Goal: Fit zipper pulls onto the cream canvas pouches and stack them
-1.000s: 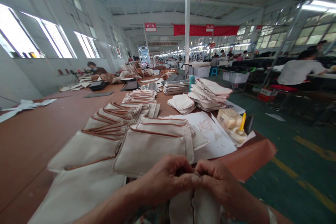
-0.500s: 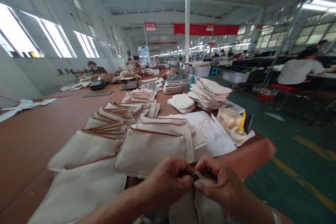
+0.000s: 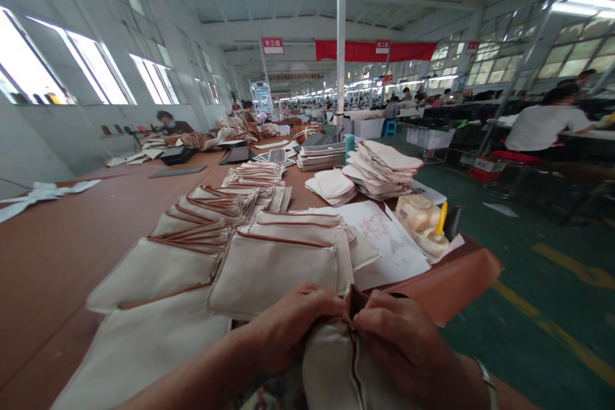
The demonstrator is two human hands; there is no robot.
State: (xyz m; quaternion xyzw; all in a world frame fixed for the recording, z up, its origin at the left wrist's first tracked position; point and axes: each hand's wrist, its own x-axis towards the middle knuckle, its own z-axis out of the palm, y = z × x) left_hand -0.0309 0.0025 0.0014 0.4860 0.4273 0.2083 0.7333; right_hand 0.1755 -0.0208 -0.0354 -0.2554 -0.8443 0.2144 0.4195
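A cream pouch with brown edging (image 3: 329,365) is held upright close to my body at the bottom of the view. My left hand (image 3: 300,320) pinches its upper edge on the left of the dark seam or opening. On the other side, my right hand (image 3: 401,333) grips the edge with fingers curled in. Brown lining shows between the two hands. Just beyond my hands lies a stack of similar cream pouches (image 3: 283,269) with brown edges. Part of the held pouch is hidden behind my right hand.
More pouches (image 3: 158,339) overlap on the brown table (image 3: 57,275) at left. White paper (image 3: 384,250) lies at right, beside a glue container with a yellow-handled tool (image 3: 441,221). Cream pieces are stacked (image 3: 384,170) behind. A person in white (image 3: 542,122) sits far right.
The pouch's top edge has been spread, so brown lining now shows between my hands. My right hand has turned, with its knuckles now upward. The left has shifted slightly left.
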